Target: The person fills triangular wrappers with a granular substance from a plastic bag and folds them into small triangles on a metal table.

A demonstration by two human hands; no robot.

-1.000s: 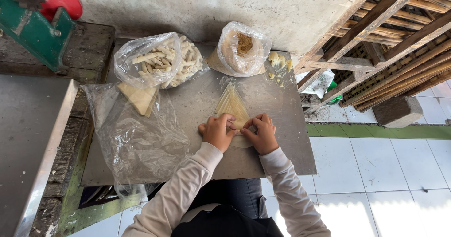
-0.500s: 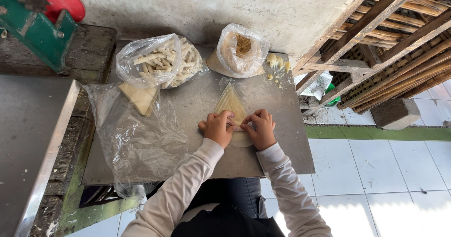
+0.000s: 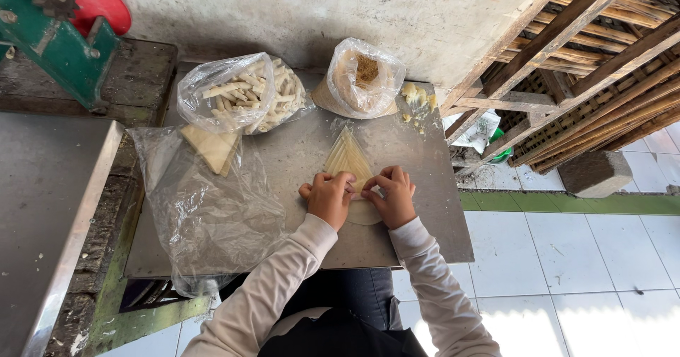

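Note:
A pale triangular pastry sheet (image 3: 347,157) lies on the grey metal tabletop (image 3: 425,194), its tip pointing away from me. My left hand (image 3: 329,197) and my right hand (image 3: 392,195) sit side by side on its near edge, fingers curled and pinching the dough between them. The part of the sheet under my hands is hidden.
A clear bag of pale rolled sticks (image 3: 241,95) and a bag of brown filling (image 3: 363,79) stand at the back. More triangular sheets (image 3: 212,146) lie under crumpled clear plastic (image 3: 205,215) at left. Dough scraps (image 3: 418,102), a green and red machine (image 3: 57,31), wooden framing (image 3: 588,59).
My hands stay on the sheet's near edge, fingers working slightly; the view has shifted a little. Nothing else has moved.

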